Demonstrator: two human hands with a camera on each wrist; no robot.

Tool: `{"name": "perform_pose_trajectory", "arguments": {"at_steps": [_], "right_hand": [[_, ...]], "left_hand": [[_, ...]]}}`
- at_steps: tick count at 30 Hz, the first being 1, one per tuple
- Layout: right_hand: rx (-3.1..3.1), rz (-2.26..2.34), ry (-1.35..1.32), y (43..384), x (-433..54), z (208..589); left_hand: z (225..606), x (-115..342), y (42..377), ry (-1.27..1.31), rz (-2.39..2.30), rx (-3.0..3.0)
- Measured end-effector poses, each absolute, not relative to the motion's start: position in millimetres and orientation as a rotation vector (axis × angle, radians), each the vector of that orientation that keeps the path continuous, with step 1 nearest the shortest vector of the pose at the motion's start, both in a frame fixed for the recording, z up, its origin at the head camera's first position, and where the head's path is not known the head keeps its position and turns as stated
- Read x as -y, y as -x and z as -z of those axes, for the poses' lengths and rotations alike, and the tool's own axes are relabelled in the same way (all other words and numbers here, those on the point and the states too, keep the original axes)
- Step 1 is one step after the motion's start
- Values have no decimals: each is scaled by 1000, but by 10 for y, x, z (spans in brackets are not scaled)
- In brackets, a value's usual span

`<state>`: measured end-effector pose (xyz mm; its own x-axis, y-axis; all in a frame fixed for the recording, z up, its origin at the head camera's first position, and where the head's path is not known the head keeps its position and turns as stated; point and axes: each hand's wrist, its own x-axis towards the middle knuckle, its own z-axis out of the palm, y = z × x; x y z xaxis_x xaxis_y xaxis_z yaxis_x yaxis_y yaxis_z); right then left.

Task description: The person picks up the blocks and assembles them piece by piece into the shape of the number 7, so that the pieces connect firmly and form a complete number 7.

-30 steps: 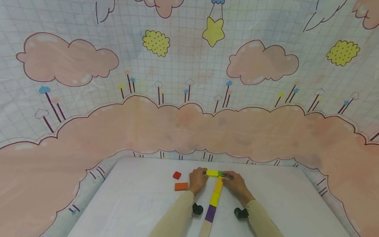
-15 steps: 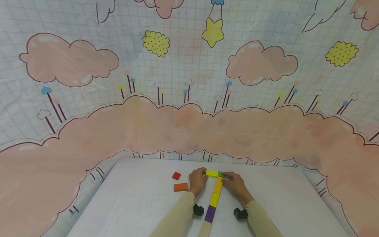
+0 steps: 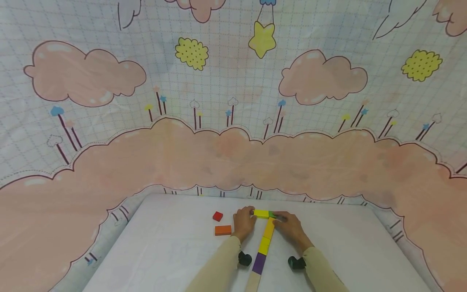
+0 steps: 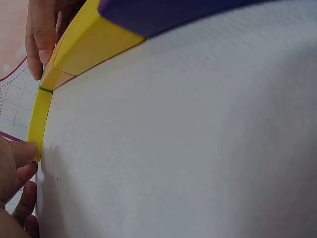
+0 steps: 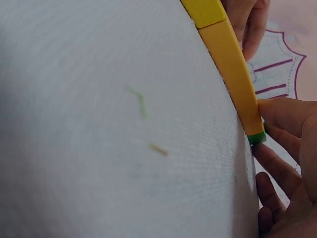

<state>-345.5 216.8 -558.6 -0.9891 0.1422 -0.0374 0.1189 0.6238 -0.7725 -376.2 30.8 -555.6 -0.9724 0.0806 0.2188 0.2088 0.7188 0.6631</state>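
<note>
At the far end of the white table, my left hand point(image 3: 244, 222) grips the left end of a yellow block point(image 3: 261, 213), thumb on it and fingers bent around its end in the left wrist view. A green block point(image 3: 271, 213) adjoins that block's right end. My right hand point(image 3: 290, 227) holds the green block from the right, the index finger at its far side and the thumb by an amber block point(image 5: 233, 74). Toward me, the amber block leads a row with another yellow block point(image 3: 264, 245), a purple block point(image 3: 259, 263) and a plain wooden block point(image 3: 253, 282).
Left of my left hand lie an orange block point(image 3: 223, 230) and a small red block point(image 3: 217, 216). The white tabletop point(image 3: 164, 243) ends at a cartoon-printed cloth point(image 3: 219, 158) behind it. Dark wrist devices point(image 3: 296, 263) sit under both sleeves.
</note>
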Motion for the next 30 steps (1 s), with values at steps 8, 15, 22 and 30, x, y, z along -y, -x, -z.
{"name": "perform_pose_trajectory", "arguments": {"at_steps": [8, 15, 22, 30], "right_hand": [[2805, -1331, 215, 3433, -2162, 5604], [2810, -1364, 244, 3369, -2142, 5588], [2811, -1398, 277, 3316, -2128, 5579], [2811, -1364, 238, 3276, -2145, 5605]], "left_hand": [[5527, -294, 3688, 229, 1085, 2749], [5512, -293, 3622, 218, 1097, 2743], [5517, -244, 3567, 236, 1132, 2754], [5512, -182, 3551, 245, 1221, 2781]]}}
